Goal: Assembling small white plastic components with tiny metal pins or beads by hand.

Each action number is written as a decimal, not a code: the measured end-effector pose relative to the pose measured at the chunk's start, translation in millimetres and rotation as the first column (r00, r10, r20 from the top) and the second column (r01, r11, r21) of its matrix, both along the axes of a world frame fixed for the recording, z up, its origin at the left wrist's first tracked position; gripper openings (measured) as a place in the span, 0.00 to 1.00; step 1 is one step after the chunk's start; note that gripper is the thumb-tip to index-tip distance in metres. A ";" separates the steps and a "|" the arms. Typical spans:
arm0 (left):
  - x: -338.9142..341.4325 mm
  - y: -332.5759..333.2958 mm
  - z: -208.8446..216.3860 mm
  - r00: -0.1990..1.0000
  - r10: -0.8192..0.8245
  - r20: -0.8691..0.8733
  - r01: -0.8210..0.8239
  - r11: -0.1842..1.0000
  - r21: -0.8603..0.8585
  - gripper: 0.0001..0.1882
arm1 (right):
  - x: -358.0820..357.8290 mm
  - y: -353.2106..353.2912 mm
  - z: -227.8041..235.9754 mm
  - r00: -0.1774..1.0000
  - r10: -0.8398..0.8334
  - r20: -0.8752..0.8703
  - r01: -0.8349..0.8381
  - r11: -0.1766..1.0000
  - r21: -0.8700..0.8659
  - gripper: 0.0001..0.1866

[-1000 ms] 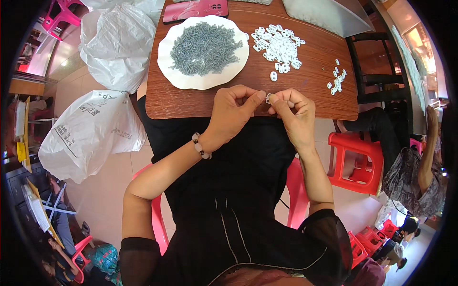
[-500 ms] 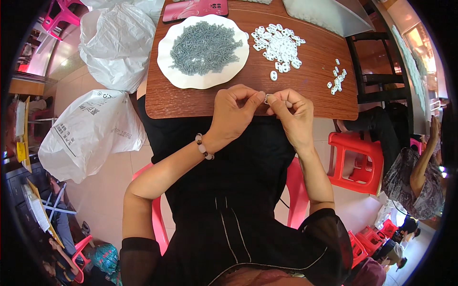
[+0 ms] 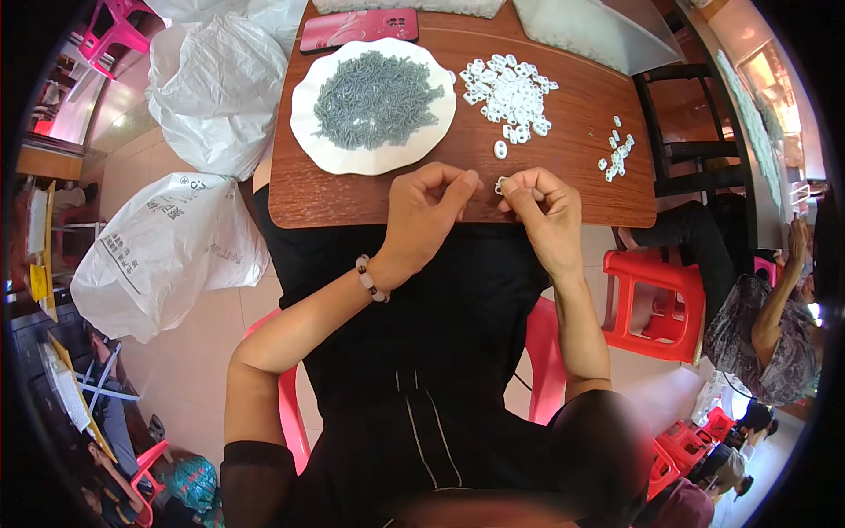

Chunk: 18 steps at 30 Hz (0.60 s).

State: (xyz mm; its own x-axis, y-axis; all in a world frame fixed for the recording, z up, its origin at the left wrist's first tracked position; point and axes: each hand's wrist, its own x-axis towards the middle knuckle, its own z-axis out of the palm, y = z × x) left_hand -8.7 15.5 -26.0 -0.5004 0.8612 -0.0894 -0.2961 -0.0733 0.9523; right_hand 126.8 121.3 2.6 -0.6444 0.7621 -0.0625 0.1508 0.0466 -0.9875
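Observation:
My left hand (image 3: 429,211) and my right hand (image 3: 543,211) meet at the near edge of a brown wooden table (image 3: 581,123). Between their fingertips is a small white plastic piece (image 3: 499,185), pinched mainly by the right hand; the left hand's thumb and forefinger are closed right beside it, on what I cannot tell. Past the hands, a white plate (image 3: 334,154) holds a heap of small grey parts (image 3: 374,97). To its right lies a pile of white plastic pieces (image 3: 510,88), with one loose piece (image 3: 500,150) near my hands.
A smaller cluster of white pieces (image 3: 616,151) lies at the table's right. A red flat case (image 3: 356,28) rests at the far edge. White plastic bags (image 3: 167,251) sit on the floor at left. A red stool (image 3: 651,299) and another person (image 3: 757,334) are at right.
Both hands stay at the table edge, pinching the small piece; the fingers shifted only slightly.

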 end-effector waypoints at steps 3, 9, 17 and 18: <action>2.2 0.3 -3.1 0.998 0.047 0.032 -0.049 0.996 0.077 0.08 | 4.8 13.6 -10.6 0.996 -0.075 0.050 0.067 0.986 0.154 0.07; 4.9 -1.3 0.1 0.985 0.015 -0.174 0.004 0.994 0.110 0.06 | 12.3 32.7 -17.6 0.950 -0.263 0.171 0.142 0.846 0.514 0.09; 5.6 -4.5 -0.8 0.982 -0.082 -0.171 0.115 0.975 0.189 0.03 | 0.6 34.6 -13.7 0.897 -0.355 0.263 0.088 0.727 0.681 0.09; 6.0 -5.7 2.7 0.983 -0.078 -0.163 0.108 0.977 0.184 0.04 | -1.1 34.8 -12.3 0.899 -0.350 0.263 0.082 0.724 0.684 0.09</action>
State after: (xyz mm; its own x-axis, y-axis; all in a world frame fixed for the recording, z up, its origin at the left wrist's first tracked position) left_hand -2.7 9.9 -23.3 -0.4118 0.8982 0.1536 -0.1608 -0.2376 0.9580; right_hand 125.7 156.1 -9.6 -0.4899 0.8149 0.3097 0.5642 0.5672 -0.5999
